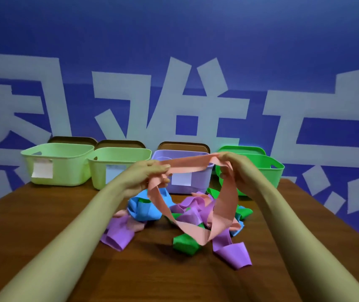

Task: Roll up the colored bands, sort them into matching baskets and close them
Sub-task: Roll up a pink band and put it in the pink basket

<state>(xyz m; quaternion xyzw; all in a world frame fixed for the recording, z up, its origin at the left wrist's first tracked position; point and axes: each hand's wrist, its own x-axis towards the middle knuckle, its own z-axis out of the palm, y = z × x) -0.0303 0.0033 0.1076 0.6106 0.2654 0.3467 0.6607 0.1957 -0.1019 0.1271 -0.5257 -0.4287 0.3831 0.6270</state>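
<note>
forearms [65,247] stretch forward over the brown table [152,277]. nearest on it lie loose purple bands [235,253], one looped end at the right and another at the left, with a crumpled green band [184,244] between them. just beyond, a blue band [143,208] sits bunched in the same tangled heap with more purple, green and pink pieces. above the heap both hands hold one pink band [187,165] off the table: the left hand [143,175] pinches it between thumb and fingertips, the right hand [237,171] grips it with curled fingers, and its slack loop hangs down to the heap. farther back four open baskets stand in a row: two pale green baskets [65,171] at left, a purple basket [202,184], a green basket [270,173] at right. lids [184,146] show behind them, before a blue wall [174,40] with white characters.
</note>
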